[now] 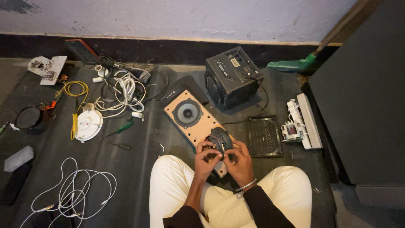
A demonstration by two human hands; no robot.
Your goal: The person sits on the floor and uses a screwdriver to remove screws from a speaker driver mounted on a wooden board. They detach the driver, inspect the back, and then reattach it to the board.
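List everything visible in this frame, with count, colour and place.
speaker driver: 1, black, held in both hands
speaker box: 1, tan front, on the mat ahead of the knees
radio box: 1, black, behind the speaker box
grille: 1, black, right of the speaker box
screwdriver: 1, green handle, left of the speaker box
round cover: 1, white, left
cable tangle: 1, white, upper left
loose cable: 1, white, lower left
broom: 1, green, by the wall
left hand: on the driver
right hand: on the driver

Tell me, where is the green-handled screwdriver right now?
The green-handled screwdriver lies on the dark floor mat, left of the speaker panel and just right of the round white disc.
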